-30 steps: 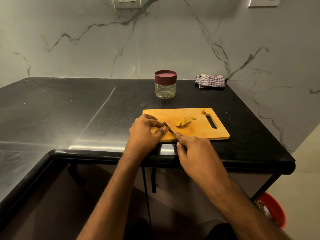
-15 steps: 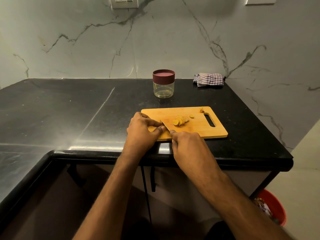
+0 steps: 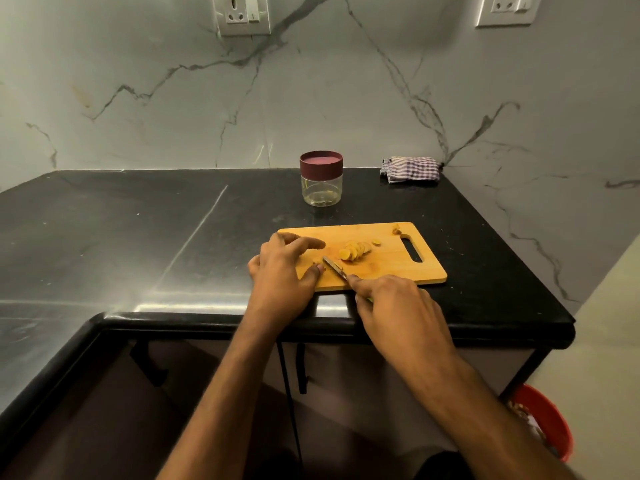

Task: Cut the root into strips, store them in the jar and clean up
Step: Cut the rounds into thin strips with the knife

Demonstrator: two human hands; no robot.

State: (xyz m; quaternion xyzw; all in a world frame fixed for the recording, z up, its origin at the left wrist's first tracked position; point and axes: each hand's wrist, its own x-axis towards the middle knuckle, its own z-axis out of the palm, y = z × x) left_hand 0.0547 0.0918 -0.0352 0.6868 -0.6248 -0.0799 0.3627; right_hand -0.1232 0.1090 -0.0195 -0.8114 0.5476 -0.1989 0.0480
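While your right hand [image 3: 398, 306] grips the knife [image 3: 334, 267] with its fingers curled round the handle, the blade lies low over the wooden cutting board [image 3: 391, 268], pointing up and to the left. Your left hand [image 3: 284, 268] rests on the left part of the board with its fingers spread and loose, holding nothing; its thumb tip is just beside the blade. The root slices [image 3: 355, 251] sit in a little row near the middle of the board, just past the knife tip, with one small piece [image 3: 376, 242] a bit apart. The jar [image 3: 321, 178] stands behind the board on the black counter [image 3: 138, 220], its dark red lid on. A checked cloth [image 3: 410, 169] lies by the wall.
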